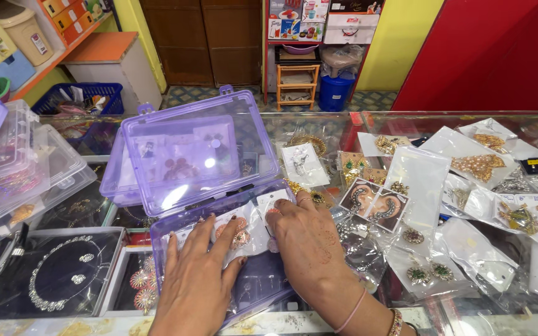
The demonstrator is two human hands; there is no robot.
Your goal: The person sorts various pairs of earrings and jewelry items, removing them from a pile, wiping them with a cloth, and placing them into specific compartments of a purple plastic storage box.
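Note:
A clear purple plastic box (175, 236) lies open on the glass counter, its lid (188, 149) raised toward the back. My left hand (197, 280) rests flat inside the box, fingers spread on a clear packet of pink round earrings (238, 233). My right hand (309, 239) presses on the box's right side, fingertips on a white earring card (268, 200) at the rim. It wears rings and bangles at the wrist.
Many clear packets of earrings (418, 186) lie spread over the counter to the right. Stacked clear boxes (20, 168) stand at the left. A silver necklace set (63, 274) lies in a box under the glass. Shelves and a wooden door are behind.

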